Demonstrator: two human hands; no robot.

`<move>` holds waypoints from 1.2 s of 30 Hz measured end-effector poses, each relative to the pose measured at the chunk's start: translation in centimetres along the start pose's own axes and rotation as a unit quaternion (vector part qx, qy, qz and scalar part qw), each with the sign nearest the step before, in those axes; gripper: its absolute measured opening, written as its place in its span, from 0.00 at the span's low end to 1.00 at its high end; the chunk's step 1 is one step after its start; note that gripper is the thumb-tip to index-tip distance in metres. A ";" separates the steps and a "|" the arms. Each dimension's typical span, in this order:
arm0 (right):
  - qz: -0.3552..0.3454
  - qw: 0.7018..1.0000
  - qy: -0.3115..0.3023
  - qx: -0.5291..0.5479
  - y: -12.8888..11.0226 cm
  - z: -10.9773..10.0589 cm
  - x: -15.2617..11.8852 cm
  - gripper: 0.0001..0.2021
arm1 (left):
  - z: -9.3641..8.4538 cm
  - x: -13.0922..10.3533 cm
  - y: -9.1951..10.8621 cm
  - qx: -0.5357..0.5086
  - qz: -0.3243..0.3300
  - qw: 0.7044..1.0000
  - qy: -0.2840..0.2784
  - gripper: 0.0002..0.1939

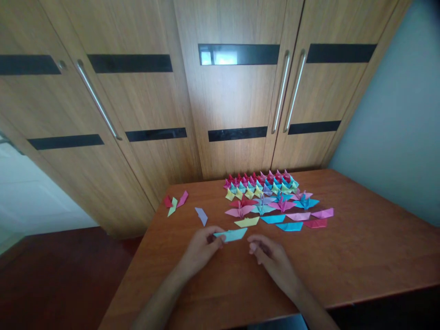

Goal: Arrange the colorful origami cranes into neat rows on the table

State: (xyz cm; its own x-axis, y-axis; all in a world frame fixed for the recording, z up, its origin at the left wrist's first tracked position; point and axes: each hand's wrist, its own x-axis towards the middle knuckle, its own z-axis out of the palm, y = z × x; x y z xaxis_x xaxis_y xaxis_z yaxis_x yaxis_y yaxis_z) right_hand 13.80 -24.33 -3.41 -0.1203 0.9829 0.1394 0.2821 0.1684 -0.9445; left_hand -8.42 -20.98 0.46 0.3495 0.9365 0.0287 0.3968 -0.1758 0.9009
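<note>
My left hand [203, 246] is closed on the left end of a pale turquoise folded paper piece [234, 235], with the thumb on the near side. The piece is a long flat shape with slanted ends, held just above the table. Just right of it, my right hand [271, 256] holds nothing that I can see; its fingers are loosely curled and apart from the paper. Beyond the hands lie similar flat folded pieces: a yellow one [247, 222], a blue one [289, 227], a red one [315, 223] and a lilac one [201, 216].
Rows of small origami cranes [261, 185] stand at the back of the brown table [360, 247], with spread-wing cranes [282, 205] before them. Several folded pieces, one light green [172, 207], lie at the back left. A wooden wardrobe [237, 96] rises behind.
</note>
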 end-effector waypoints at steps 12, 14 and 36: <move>0.022 0.995 0.087 -0.048 1.6 -2.5 -1.7 0.17 | 7.7 1.5 -0.1 -0.065 -0.017 0.997 -0.034 0.08; 0.022 0.993 0.091 -0.069 2.0 -3.5 -1.6 0.17 | 8.4 2.1 0.0 -0.064 -0.026 0.997 -0.027 0.07; 0.027 0.961 0.135 -0.241 3.7 -6.5 -1.4 0.15 | 9.6 3.3 2.6 0.324 0.153 0.932 0.049 0.16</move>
State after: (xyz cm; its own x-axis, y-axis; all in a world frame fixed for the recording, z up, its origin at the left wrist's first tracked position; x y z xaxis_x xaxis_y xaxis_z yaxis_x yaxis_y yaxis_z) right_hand 21.18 -24.58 -5.20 0.1397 0.9637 0.2273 0.6965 0.0676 -0.7144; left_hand 1.89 -21.27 -1.20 0.4630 0.8303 0.3101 0.7317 -0.5555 0.3950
